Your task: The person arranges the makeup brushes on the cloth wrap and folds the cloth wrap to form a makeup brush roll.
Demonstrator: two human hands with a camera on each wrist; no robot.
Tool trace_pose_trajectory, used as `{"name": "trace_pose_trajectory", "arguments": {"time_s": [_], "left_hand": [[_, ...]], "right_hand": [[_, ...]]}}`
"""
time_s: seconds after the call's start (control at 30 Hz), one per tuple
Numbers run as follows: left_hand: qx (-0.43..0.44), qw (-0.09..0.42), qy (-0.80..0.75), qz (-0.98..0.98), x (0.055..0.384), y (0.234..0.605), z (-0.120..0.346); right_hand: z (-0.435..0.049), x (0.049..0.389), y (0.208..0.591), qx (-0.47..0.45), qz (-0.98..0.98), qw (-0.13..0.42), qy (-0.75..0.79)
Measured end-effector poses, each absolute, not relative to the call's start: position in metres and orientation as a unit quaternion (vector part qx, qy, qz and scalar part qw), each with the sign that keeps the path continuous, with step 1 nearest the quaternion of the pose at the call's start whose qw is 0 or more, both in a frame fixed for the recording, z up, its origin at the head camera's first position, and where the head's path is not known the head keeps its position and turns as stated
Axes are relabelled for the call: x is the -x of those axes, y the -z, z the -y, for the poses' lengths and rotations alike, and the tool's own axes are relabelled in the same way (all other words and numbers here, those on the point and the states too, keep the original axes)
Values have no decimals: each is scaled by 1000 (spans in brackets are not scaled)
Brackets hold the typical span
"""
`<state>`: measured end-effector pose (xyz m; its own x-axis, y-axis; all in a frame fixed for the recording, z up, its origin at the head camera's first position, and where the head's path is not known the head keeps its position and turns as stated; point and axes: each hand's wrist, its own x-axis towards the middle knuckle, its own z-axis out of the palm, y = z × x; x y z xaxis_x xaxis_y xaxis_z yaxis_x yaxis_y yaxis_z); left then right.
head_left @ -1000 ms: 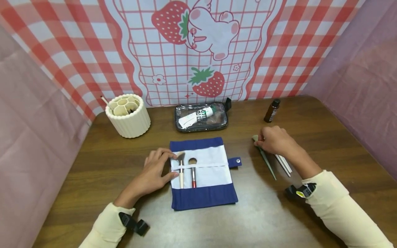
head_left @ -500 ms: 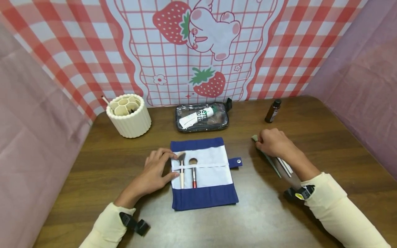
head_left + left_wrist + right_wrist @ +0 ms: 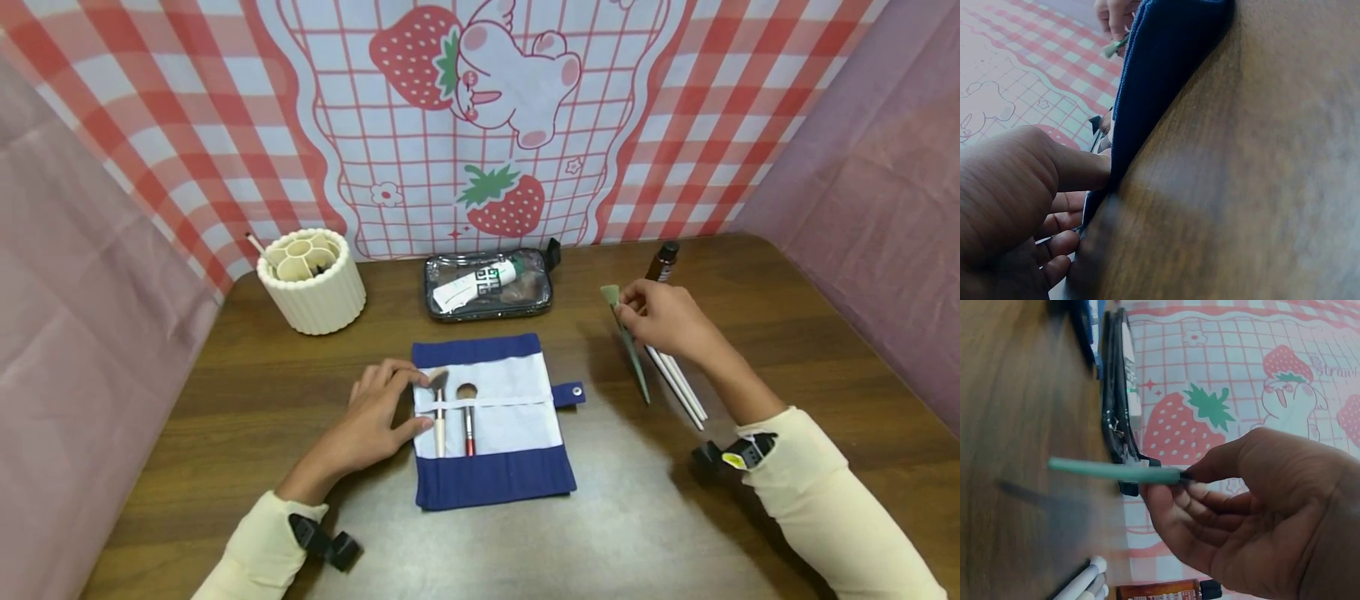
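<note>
My right hand (image 3: 663, 317) pinches a green makeup brush (image 3: 634, 362) near its bristle end, raised off the table at the right. In the right wrist view the green handle points left from thumb and fingertips. My left hand (image 3: 367, 421) rests at the left edge of a navy and white brush roll (image 3: 495, 479), thumb and forefinger spread on it. Under the roll's white elastic lie a pale-handled brush (image 3: 440, 432) and a red-handled brush (image 3: 469, 423). White-handled brushes (image 3: 681, 385) lie below my right hand, their upper ends hidden by it.
A small dark bottle (image 3: 663, 262) stands behind my right hand, partly covered by it. At the back sits a clear pouch (image 3: 532, 296) with a white tube inside. A ribbed cream holder (image 3: 318, 296) is at the back left. Cloth hangs along the table's back and sides.
My right hand has lifted the green brush and moved slightly away from me, now overlapping the bottle. More of the white handles shows. The left hand and the roll have stayed put.
</note>
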<state>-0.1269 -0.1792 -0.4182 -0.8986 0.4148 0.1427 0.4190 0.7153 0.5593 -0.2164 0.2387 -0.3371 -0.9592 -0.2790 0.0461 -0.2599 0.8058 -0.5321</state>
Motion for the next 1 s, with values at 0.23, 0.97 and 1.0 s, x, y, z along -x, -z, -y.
{"name": "trace_pose_trajectory", "arguments": {"time_s": [0.23,0.97,1.0], "left_hand": [[223,2,303,927,127,417,179],[224,-1,305,926,127,416,179],[224,-1,305,926,127,417,179]], "right_hand": [[-236,225,336,148,-894,73,416],[-187,247,347,151,-789,130,582],[-184,247,348,151,-785,133,586]]}}
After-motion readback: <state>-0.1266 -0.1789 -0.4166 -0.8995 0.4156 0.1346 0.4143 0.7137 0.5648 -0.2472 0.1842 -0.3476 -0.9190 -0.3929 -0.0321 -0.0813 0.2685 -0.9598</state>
